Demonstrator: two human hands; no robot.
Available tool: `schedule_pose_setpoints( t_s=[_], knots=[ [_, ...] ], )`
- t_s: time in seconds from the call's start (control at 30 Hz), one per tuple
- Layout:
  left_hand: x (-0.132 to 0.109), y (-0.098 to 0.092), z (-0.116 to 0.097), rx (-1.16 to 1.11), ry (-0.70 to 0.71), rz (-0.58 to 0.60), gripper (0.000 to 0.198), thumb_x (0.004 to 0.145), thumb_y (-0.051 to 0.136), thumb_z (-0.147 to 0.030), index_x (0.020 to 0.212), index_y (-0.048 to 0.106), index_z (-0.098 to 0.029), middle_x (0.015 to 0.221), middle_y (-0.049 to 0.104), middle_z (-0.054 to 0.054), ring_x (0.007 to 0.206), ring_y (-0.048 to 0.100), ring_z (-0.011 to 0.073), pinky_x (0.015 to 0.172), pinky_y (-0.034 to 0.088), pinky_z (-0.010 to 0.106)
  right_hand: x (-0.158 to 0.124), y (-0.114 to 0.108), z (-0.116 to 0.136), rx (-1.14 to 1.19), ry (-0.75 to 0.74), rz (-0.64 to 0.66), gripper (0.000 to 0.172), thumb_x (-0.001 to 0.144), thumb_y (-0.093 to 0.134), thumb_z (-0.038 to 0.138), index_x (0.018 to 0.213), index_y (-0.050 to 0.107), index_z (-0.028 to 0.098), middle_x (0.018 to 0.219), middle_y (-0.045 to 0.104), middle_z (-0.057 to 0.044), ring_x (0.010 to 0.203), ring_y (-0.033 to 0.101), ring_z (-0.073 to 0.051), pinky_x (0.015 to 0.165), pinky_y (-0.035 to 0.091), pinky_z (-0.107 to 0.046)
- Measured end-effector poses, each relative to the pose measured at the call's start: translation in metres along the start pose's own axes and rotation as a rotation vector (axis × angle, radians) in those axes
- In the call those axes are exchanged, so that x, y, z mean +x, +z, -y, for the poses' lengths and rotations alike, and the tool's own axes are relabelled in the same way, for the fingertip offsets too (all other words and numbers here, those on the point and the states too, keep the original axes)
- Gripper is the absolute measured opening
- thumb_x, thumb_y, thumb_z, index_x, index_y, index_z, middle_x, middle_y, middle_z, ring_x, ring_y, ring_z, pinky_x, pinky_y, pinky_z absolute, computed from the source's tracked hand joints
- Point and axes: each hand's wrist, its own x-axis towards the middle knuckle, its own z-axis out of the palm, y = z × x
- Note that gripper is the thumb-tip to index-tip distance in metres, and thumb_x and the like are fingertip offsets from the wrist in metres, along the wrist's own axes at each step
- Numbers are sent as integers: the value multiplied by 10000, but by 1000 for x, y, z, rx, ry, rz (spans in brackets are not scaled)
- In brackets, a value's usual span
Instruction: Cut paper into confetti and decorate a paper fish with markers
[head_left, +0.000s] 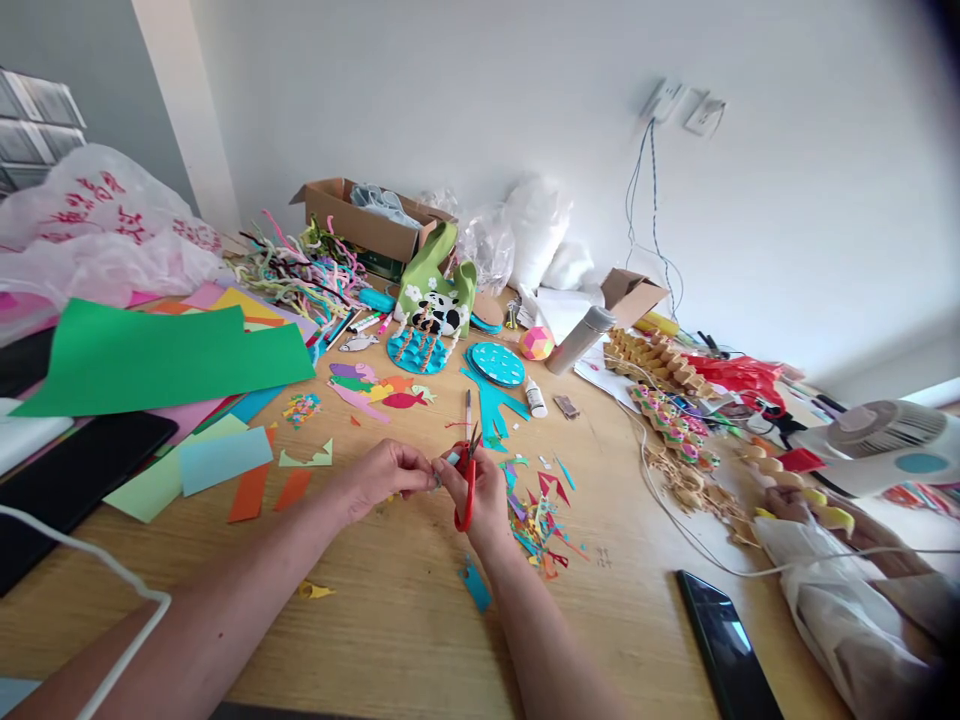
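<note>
My right hand (484,495) is closed around red-handled scissors (466,485), blades pointing up and away over the wooden table (375,620). My left hand (386,473) pinches a small bluish paper piece (452,458) right at the blades; the two hands touch at the fingertips. Paper scraps (536,515) in red, blue and yellow lie just right of my right hand. A blue scrap (475,585) and a yellow scrap (315,591) lie on the table near my forearms.
Coloured paper sheets, a large green one (161,355) on top, cover the left. Paper crafts (431,320), a glue bottle (535,397), a steel flask (579,338) and boxes stand behind. A phone (724,645) lies front right, a fan (885,440) and another person's hand (795,500) at right.
</note>
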Motion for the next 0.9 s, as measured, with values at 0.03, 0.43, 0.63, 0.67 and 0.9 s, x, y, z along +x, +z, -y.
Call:
schedule_pose_setpoints(
  t_s=[0.03,0.43,0.63,0.67,0.9],
  knots=[
    [0,-1,0,-21,1,-15,165,550,809,-286,568,713,-153,519,590,-4,512,457,90,509,304,232,0,-1,-1,-10,-20,-3,370,725,706,514,748,518,196,635,524,19,577,485,-128,544,411,-239],
    [5,-5,-3,-372,79,-279,263,561,812,-342,569,633,-150,534,586,-22,506,541,94,543,433,239,-10,7,-17,-62,198,381,529,677,706,671,631,520,177,475,572,7,380,525,-123,371,339,-209],
    [5,-2,-1,-408,71,-328,261,516,833,-326,587,663,-141,539,600,-13,497,543,95,509,422,228,-9,8,-20,-21,221,335,529,670,717,660,618,504,179,483,597,-5,341,507,-112,331,324,-200],
    [5,-1,0,-408,68,-329,263,511,836,-327,587,667,-140,535,601,-10,499,545,98,510,423,229,-8,8,-19,-12,225,332,525,670,721,654,617,503,179,482,598,-5,340,510,-112,329,328,-199],
    [7,0,5,-374,68,-317,274,514,846,-340,611,701,-129,590,655,25,530,553,98,539,434,225,-7,8,-15,27,246,324,525,676,715,656,613,515,175,450,576,4,345,536,-122,331,363,-193]
  ],
)
